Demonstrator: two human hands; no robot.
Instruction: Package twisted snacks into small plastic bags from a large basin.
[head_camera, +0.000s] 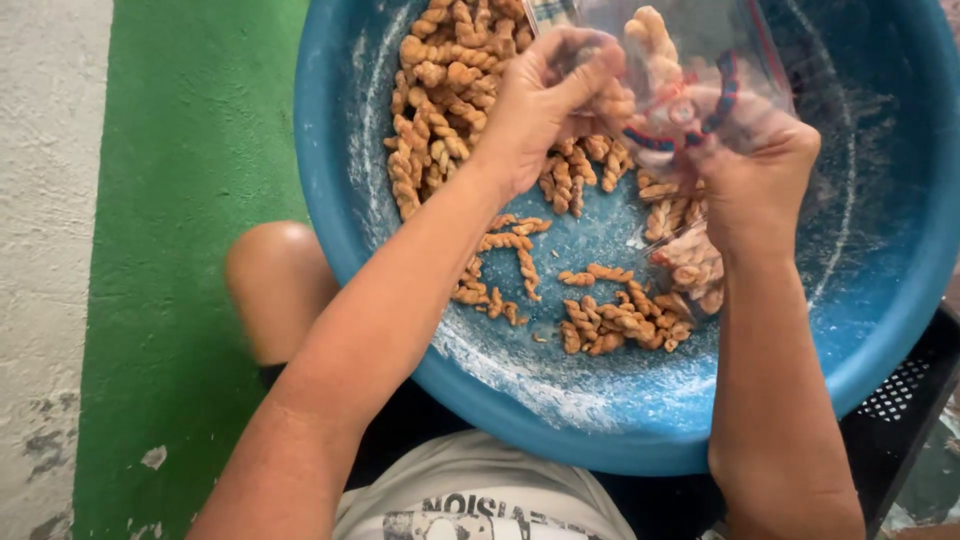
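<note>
We see 2 bare hands raised over a large blue plastic basin (350, 200) whose inner wall is dusted with white flour. The left hand (545, 100) is curled shut, its fingers and thumb pinching a few twisted fried dough sticks (612, 100) at the mouth of a clear plastic bag (690, 60). The right hand (755, 175) is closed around the bag from the other side, gripping the plastic so the bag stands roughly upright between the 2 hands; several golden-brown twists (655, 45) already show through its clear wall, along with a red and blue printed patch. Both hands touch the bag and sit just beside each other above the middle of the basin. Below them, on the basin floor, lie loose twists in 3 rough groups: a heap (440, 90) at the upper left, near the left wrist, a scattered few (505, 270) under the left forearm, and a cluster (620, 325) near the lower middle. A second clear bag (690, 265), partly filled with twists, rests in the basin just beside the right wrist. The basin sits on a dark crate (905, 400) at the right. A bare knee (275, 285) shows to the left of the basin, above a green painted floor strip (190, 200) that borders pale concrete (50, 250).
</note>
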